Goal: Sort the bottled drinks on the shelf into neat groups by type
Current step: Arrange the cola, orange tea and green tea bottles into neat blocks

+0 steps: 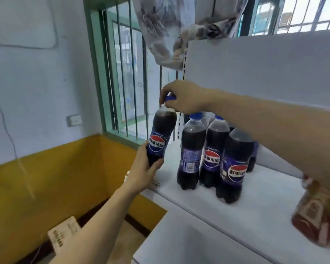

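Observation:
I hold a dark cola bottle (161, 134) with a blue label, tilted, in the air just off the left end of the white shelf (236, 202). My left hand (144, 170) grips its lower body. My right hand (183, 98) pinches its blue cap from above. Several matching cola bottles (210, 155) stand upright in a tight group on the shelf, just right of the held one. A red-labelled amber drink bottle (318, 214) shows blurred at the shelf's right end, partly under my right forearm.
A white back panel (265, 73) rises behind the shelf, and a lower white shelf (189, 244) juts out beneath. A barred window (126, 73) and a hanging cloth (170, 31) are to the left and above. A yellow and white wall stands at left.

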### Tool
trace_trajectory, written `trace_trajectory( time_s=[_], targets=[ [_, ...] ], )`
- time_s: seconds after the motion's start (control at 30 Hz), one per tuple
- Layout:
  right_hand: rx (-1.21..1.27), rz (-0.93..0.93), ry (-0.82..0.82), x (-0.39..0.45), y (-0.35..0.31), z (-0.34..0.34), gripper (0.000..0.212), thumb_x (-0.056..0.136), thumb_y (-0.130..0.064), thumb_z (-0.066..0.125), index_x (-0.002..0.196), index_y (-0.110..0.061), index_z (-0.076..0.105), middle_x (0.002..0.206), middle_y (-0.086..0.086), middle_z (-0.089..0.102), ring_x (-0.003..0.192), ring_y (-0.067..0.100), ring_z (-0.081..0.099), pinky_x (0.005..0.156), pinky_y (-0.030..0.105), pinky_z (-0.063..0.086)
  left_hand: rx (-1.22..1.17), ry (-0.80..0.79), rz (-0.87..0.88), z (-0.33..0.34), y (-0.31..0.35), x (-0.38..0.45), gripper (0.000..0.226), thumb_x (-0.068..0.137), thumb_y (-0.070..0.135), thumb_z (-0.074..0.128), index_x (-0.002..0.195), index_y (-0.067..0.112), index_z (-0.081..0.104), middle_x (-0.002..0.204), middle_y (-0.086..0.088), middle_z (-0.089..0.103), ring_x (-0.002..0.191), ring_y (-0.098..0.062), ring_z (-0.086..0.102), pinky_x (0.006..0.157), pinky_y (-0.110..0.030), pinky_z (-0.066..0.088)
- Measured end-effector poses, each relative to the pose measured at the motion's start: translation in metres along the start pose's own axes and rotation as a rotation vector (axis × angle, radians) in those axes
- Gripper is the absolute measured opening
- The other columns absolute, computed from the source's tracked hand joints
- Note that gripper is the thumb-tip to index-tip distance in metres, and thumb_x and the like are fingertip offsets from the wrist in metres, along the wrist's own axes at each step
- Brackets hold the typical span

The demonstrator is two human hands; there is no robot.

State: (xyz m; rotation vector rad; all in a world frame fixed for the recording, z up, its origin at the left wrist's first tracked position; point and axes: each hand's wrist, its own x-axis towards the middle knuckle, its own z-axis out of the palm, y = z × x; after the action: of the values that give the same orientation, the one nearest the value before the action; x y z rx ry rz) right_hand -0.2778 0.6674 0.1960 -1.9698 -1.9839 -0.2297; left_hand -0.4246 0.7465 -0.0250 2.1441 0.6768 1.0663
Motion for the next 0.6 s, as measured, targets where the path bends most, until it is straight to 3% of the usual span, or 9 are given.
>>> trace_trajectory(
  time_s=[0.13, 0.27, 0.33, 0.43, 0.6],
  targets=[
    [-0.068, 0.088, -0.043, 0.013, 0.017, 0.014, 0.019, 0.099, -0.021, 0.058, 0.114, -0.02, 0.07, 0.103, -0.007, 0.054, 0.093, 0.015, 0.054, 0.08, 0.026, 0.038, -0.053, -0.13, -0.066, 0.017, -0.011, 0.022, 0.063, 0.092, 0.021, 0.073, 0.143, 0.025, 0.038, 0.13, 0.01, 0.054, 0.118, -0.008, 0.052, 0.1, -0.029, 0.046],
    [-0.049, 0.173, -0.133, 0.024, 0.023, 0.015, 0.018, 0.098, -0.019, 0.059, 0.112, -0.02, 0.071, 0.089, -0.005, 0.066, 0.076, 0.015, 0.065, 0.063, 0.023, 0.047, -0.055, -0.202, -0.09, 0.03, -0.018, 0.032, 0.065, 0.092, 0.025, 0.073, 0.145, 0.022, 0.037, 0.14, 0.003, 0.055, 0.122, -0.013, 0.053, 0.097, -0.027, 0.041],
    [-0.02, 0.201, -0.163, 0.028, 0.021, 0.014, 0.016, 0.097, -0.019, 0.061, 0.11, -0.018, 0.07, 0.084, -0.003, 0.065, 0.068, 0.015, 0.065, 0.061, 0.026, 0.053, -0.06, -0.204, -0.097, 0.032, -0.021, 0.034, 0.067, 0.091, 0.025, 0.074, 0.146, 0.02, 0.036, 0.141, 0.002, 0.055, 0.12, -0.011, 0.052, 0.098, -0.027, 0.041],
    [-0.032, 0.197, -0.229, 0.032, 0.015, 0.013, 0.022, 0.095, -0.026, 0.065, 0.116, -0.02, 0.067, 0.098, 0.0, 0.066, 0.071, 0.016, 0.065, 0.07, 0.034, 0.061, -0.054, -0.201, -0.131, 0.033, -0.023, 0.036, 0.067, 0.089, 0.029, 0.076, 0.144, 0.02, 0.039, 0.14, 0.001, 0.057, 0.12, -0.014, 0.054, 0.095, -0.027, 0.042],
    [-0.002, 0.167, -0.271, 0.029, 0.006, 0.01, 0.035, 0.096, -0.032, 0.066, 0.129, -0.024, 0.058, 0.102, -0.002, 0.06, 0.075, 0.015, 0.06, 0.066, 0.031, 0.056, 0.021, -0.21, -0.16, 0.025, -0.015, 0.03, 0.071, 0.089, 0.031, 0.076, 0.148, 0.017, 0.038, 0.144, -0.004, 0.056, 0.127, -0.021, 0.056, 0.095, -0.029, 0.044]
  ],
)
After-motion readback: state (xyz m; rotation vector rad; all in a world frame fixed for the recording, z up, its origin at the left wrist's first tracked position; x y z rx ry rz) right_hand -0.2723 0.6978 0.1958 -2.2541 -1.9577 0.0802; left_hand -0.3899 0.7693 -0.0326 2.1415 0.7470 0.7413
